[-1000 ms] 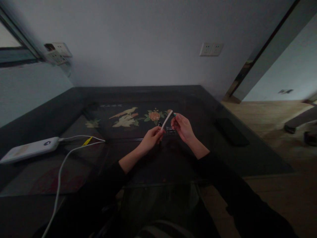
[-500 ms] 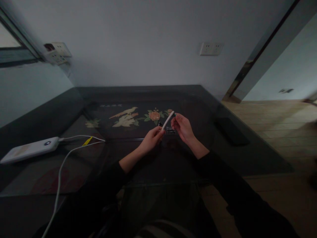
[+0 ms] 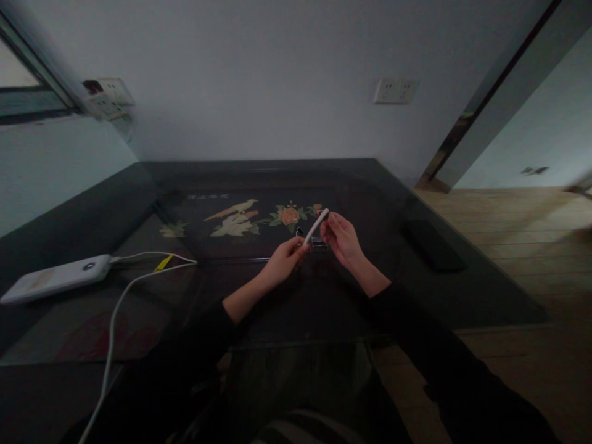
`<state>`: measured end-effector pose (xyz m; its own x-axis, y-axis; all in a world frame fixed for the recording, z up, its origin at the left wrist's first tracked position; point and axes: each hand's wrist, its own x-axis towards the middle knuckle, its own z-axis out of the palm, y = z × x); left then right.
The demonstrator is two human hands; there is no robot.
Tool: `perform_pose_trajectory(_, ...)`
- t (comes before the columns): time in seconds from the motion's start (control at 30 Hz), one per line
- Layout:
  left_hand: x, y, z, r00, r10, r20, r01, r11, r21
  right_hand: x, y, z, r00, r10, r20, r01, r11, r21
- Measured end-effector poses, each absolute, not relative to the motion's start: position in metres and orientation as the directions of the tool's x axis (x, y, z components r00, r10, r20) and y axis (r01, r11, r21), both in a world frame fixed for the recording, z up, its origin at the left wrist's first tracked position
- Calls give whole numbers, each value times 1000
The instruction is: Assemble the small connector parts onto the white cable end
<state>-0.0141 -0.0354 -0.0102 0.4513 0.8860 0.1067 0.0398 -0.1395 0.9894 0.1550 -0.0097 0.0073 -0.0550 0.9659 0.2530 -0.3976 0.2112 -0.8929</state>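
Note:
My left hand [image 3: 287, 256] is closed around the lower end of a slim white pen-like stick [image 3: 316, 226], which slants up to the right. At its upper end, my right hand [image 3: 342, 237] has thumb and fingers pinched together, right by the tip. What those fingers hold, if anything, is too small and dark to make out. Behind my left fingers shows a small dark shiny item [image 3: 300, 232], partly hidden. A small clear-looking piece with dark parts [image 3: 319, 243] lies on the table between my hands.
The dark glass-topped table [image 3: 296, 308] bears a bird-and-flower picture. A white power bank [image 3: 60, 279] with a white cable [image 3: 111, 333] and yellow tag [image 3: 163, 264] lies at left. A flat black object [image 3: 435, 246], like a phone, lies at right. Wall behind.
The white stick's upper end has shifted slightly right, closer to my right fingers. The small dark-green bit seen by those fingers earlier no longer shows clearly. Both hands stay nearly in place.

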Motion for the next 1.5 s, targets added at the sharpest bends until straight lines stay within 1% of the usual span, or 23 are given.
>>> perform_pose_trajectory(0.17, -15, -33, -11, 446, 890, 95, 30, -121, 992, 155, -11, 8, -68, 963, 261, -392, 215, -895)
perform_pose_trajectory(0.47, -17, -32, -12, 374, 922, 105, 23, -122, 992, 155, -11, 9, -71, 958, 278, -381, 232, -895)
perform_pose_trajectory(0.73, -21, -32, -8, 357, 913, 198, 226, -290, 930, 154, -10, 8, -54, 967, 250, -412, 206, -888)
perform_pose_trajectory(0.87, -22, -39, -1, 370, 895, 251, 272, -363, 891, 154, -10, 8, -36, 966, 255, -383, 222, -896)
perform_pose_trajectory(0.97, -22, -43, 2, 376, 888, 265, 265, -377, 888, 154, -10, 8, -35, 966, 258, -372, 227, -900)
perform_pose_trajectory(1.2, -21, -41, 0, 387, 897, 213, 210, -310, 927, 154, -10, 8, -26, 967, 253, -371, 226, -901)
perform_pose_trajectory(1.5, -19, -42, -4, 386, 899, 205, 168, -287, 943, 154, -11, 8, -54, 965, 259, -389, 218, -895)
